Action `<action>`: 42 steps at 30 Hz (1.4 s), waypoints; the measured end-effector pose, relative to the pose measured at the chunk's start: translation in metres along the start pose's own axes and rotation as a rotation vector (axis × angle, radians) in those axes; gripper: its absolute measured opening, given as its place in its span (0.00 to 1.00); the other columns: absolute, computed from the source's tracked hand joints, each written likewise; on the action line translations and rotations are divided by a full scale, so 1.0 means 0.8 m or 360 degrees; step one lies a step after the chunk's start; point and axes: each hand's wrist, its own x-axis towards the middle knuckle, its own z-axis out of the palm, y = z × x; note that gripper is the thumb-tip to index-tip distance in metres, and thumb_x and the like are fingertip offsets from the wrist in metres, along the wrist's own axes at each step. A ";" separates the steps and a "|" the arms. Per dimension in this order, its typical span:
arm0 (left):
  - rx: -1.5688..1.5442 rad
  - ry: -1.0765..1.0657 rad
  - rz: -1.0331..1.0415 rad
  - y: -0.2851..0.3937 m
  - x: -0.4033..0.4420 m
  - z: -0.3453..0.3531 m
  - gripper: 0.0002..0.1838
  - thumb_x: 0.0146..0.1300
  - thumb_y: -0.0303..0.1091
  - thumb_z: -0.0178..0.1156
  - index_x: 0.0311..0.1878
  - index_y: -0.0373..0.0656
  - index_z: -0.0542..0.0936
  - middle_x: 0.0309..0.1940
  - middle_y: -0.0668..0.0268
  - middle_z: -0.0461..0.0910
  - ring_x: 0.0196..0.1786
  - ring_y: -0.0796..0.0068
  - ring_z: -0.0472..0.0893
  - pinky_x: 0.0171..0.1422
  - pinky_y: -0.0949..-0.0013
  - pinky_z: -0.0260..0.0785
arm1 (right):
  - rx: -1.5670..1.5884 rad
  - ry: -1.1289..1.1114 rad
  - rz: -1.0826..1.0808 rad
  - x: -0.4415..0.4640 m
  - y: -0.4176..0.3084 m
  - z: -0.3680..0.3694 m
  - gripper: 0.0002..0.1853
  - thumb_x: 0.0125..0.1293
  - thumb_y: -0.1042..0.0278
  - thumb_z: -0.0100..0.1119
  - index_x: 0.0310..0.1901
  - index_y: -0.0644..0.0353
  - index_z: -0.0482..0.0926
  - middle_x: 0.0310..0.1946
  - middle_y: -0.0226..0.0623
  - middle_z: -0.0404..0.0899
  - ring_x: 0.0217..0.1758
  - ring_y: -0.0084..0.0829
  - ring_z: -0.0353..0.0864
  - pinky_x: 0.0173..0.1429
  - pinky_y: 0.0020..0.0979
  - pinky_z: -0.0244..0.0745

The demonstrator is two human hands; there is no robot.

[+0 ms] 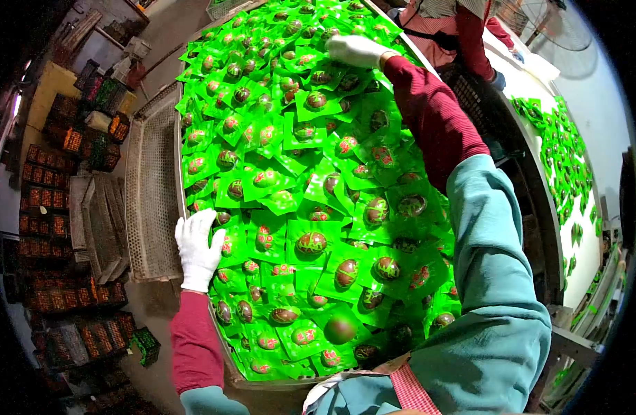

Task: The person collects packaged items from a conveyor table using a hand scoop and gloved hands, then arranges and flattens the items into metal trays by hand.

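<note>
A broad heap of shiny green egg packets, each with a brown egg-shaped patch and some with red print, covers the table in front of me. My left hand, in a white glove, rests at the table's left rim with thumb and fingers apart, beside the nearest packets. It holds nothing that I can see. Stretched across to the far right part of the heap, my right hand, also white-gloved, lies low over the packets with its fingers extended. Its fingertips touch or nearly touch packets there; what is under the palm is hidden.
A long perforated metal tray stands along the table's left side. Stacked crates and wooden boards are farther left. At upper right, a co-worker's dark-gloved hand is near a white table bearing more green packets.
</note>
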 end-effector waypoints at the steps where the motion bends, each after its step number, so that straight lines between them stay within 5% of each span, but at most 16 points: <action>1: 0.0002 -0.0009 -0.0002 0.000 0.000 -0.001 0.24 0.60 0.42 0.63 0.60 0.50 0.74 0.57 0.65 0.76 0.64 0.62 0.72 0.75 0.46 0.52 | -0.0116 0.0430 0.0045 -0.004 0.012 -0.008 0.25 0.70 0.50 0.53 0.63 0.53 0.72 0.59 0.47 0.76 0.66 0.46 0.73 0.69 0.41 0.67; 2: -0.0003 -0.0022 -0.0007 0.002 0.001 -0.003 0.24 0.60 0.42 0.63 0.60 0.50 0.74 0.57 0.65 0.76 0.64 0.62 0.72 0.75 0.46 0.52 | -0.0232 0.0853 0.0091 -0.007 0.029 -0.013 0.23 0.69 0.53 0.55 0.61 0.53 0.73 0.58 0.45 0.77 0.64 0.46 0.74 0.67 0.38 0.69; 4: 0.0001 -0.0041 -0.0021 0.004 0.003 -0.004 0.24 0.60 0.41 0.63 0.60 0.49 0.75 0.57 0.65 0.76 0.64 0.62 0.72 0.76 0.47 0.51 | -0.0581 0.0907 0.0122 -0.017 0.074 -0.020 0.24 0.68 0.51 0.55 0.63 0.51 0.72 0.62 0.43 0.75 0.69 0.44 0.69 0.69 0.41 0.67; 9: -0.0008 -0.0017 -0.0014 0.004 0.001 -0.003 0.23 0.60 0.40 0.63 0.59 0.48 0.75 0.57 0.65 0.76 0.65 0.63 0.71 0.77 0.48 0.50 | -0.0784 0.0522 0.0459 -0.036 0.113 0.004 0.28 0.70 0.45 0.50 0.64 0.54 0.71 0.67 0.44 0.69 0.73 0.43 0.63 0.71 0.44 0.65; 14: -0.0002 0.0022 -0.0020 0.003 0.001 -0.001 0.23 0.60 0.40 0.63 0.58 0.48 0.75 0.57 0.64 0.76 0.64 0.62 0.72 0.76 0.49 0.51 | -0.0381 0.0436 0.0396 0.003 0.119 -0.032 0.23 0.69 0.53 0.50 0.52 0.66 0.77 0.48 0.52 0.82 0.50 0.49 0.83 0.57 0.43 0.77; 19: -0.0039 0.0019 -0.0023 0.006 -0.001 0.000 0.22 0.60 0.39 0.63 0.58 0.48 0.75 0.56 0.64 0.77 0.63 0.62 0.72 0.75 0.48 0.52 | -0.0294 0.0937 0.0662 0.006 0.023 -0.058 0.21 0.66 0.60 0.53 0.59 0.55 0.74 0.49 0.48 0.83 0.55 0.45 0.83 0.61 0.49 0.73; 20: -0.0029 0.0025 -0.0001 0.004 0.002 -0.002 0.22 0.60 0.39 0.63 0.57 0.47 0.76 0.56 0.64 0.77 0.63 0.61 0.72 0.75 0.48 0.52 | -0.0109 0.1407 0.0325 0.048 0.057 -0.028 0.18 0.57 0.53 0.64 0.40 0.61 0.82 0.32 0.51 0.84 0.35 0.51 0.84 0.48 0.43 0.79; 22: -0.0025 0.0000 -0.0005 0.004 0.003 -0.003 0.23 0.59 0.39 0.64 0.58 0.47 0.75 0.56 0.64 0.77 0.63 0.62 0.72 0.74 0.48 0.52 | -0.0424 0.0957 0.0620 0.064 0.040 -0.006 0.15 0.57 0.60 0.63 0.42 0.61 0.81 0.33 0.56 0.82 0.41 0.49 0.84 0.45 0.44 0.78; 23: -0.0031 -0.0004 -0.0014 0.005 0.004 -0.006 0.23 0.59 0.39 0.64 0.58 0.47 0.75 0.56 0.64 0.77 0.63 0.62 0.73 0.74 0.48 0.53 | -0.0215 0.1119 0.0825 0.031 -0.007 -0.007 0.22 0.64 0.60 0.54 0.60 0.55 0.73 0.49 0.49 0.83 0.54 0.49 0.82 0.61 0.49 0.73; 28: -0.0017 -0.0015 -0.0017 0.005 0.004 -0.006 0.23 0.59 0.39 0.64 0.58 0.47 0.75 0.56 0.64 0.77 0.62 0.62 0.73 0.74 0.47 0.53 | 0.0411 0.0998 0.0347 0.136 0.030 0.004 0.20 0.61 0.60 0.61 0.53 0.58 0.74 0.49 0.53 0.81 0.53 0.51 0.82 0.55 0.49 0.77; 30: -0.0029 -0.0015 -0.0025 0.005 0.005 -0.006 0.23 0.59 0.39 0.64 0.58 0.47 0.75 0.56 0.64 0.77 0.62 0.61 0.73 0.74 0.46 0.53 | 0.0307 0.1559 0.0117 0.130 0.038 0.018 0.13 0.56 0.65 0.63 0.40 0.63 0.81 0.34 0.56 0.82 0.41 0.52 0.83 0.44 0.44 0.78; 32: -0.0027 -0.0014 -0.0033 0.004 0.004 -0.004 0.22 0.59 0.40 0.64 0.57 0.47 0.76 0.56 0.64 0.77 0.62 0.61 0.73 0.74 0.46 0.53 | 0.0640 0.1344 0.0143 0.109 0.043 0.013 0.28 0.56 0.63 0.65 0.59 0.62 0.73 0.43 0.56 0.82 0.45 0.49 0.83 0.47 0.45 0.78; 34: -0.0012 0.0004 -0.0037 0.004 0.003 -0.003 0.22 0.59 0.40 0.64 0.57 0.48 0.76 0.56 0.64 0.77 0.62 0.62 0.73 0.74 0.46 0.53 | 0.0035 0.1255 0.0809 0.101 0.020 0.015 0.21 0.60 0.59 0.63 0.53 0.57 0.75 0.52 0.52 0.78 0.55 0.52 0.80 0.52 0.51 0.78; 37: -0.0016 0.0028 -0.0039 0.003 0.003 -0.003 0.23 0.59 0.42 0.64 0.57 0.48 0.76 0.55 0.65 0.77 0.61 0.62 0.73 0.74 0.48 0.54 | -0.0497 0.1229 0.0182 0.058 -0.060 -0.001 0.19 0.57 0.62 0.66 0.50 0.56 0.77 0.46 0.48 0.78 0.48 0.47 0.81 0.49 0.47 0.79; 39: -0.0014 0.0012 -0.0026 0.004 0.000 0.000 0.23 0.59 0.42 0.64 0.57 0.49 0.76 0.55 0.65 0.77 0.61 0.62 0.73 0.74 0.48 0.54 | -0.0305 0.1247 -0.0680 0.078 -0.107 0.034 0.19 0.58 0.63 0.64 0.50 0.59 0.77 0.49 0.44 0.80 0.50 0.48 0.81 0.52 0.46 0.79; 42: 0.0011 -0.0016 -0.0048 0.002 0.004 -0.003 0.23 0.59 0.40 0.63 0.58 0.49 0.76 0.56 0.65 0.77 0.62 0.62 0.73 0.74 0.48 0.53 | -0.0137 0.0683 -0.0710 0.076 -0.201 0.085 0.30 0.67 0.45 0.57 0.63 0.57 0.69 0.60 0.47 0.73 0.64 0.49 0.72 0.65 0.46 0.71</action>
